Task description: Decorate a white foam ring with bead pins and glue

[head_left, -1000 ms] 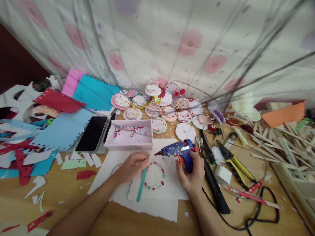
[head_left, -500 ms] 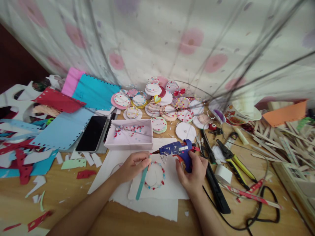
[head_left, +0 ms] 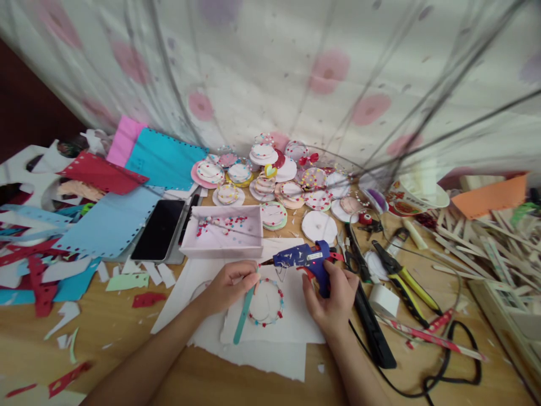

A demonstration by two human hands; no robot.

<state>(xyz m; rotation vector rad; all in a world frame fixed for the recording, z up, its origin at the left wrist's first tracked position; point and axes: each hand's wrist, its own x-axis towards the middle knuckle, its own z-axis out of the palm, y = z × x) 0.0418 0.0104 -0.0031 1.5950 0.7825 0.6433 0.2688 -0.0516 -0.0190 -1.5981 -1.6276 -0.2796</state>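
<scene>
My left hand [head_left: 231,286] pinches a flat teal stick [head_left: 243,318] that slants down toward the table's front. In my right hand [head_left: 333,293] is a blue glue gun [head_left: 301,257], its nozzle pointing left and close to the left fingertips and the stick's upper end. A small red bit shows at that end; whether the nozzle touches it I cannot tell. Beneath, a ring of red and blue beads [head_left: 280,301] lies on white paper [head_left: 291,361]. Just behind my left hand stands a white box [head_left: 222,248] with small red, blue and white pieces inside.
Decorated paper discs [head_left: 289,193] crowd the back. Coloured paper [head_left: 105,220] and a phone [head_left: 158,230] lie left. On the right are yellow-handled pliers [head_left: 408,290], a white adapter [head_left: 384,300], black cable [head_left: 475,361], a paper bowl [head_left: 416,197] and wooden sticks [head_left: 486,242].
</scene>
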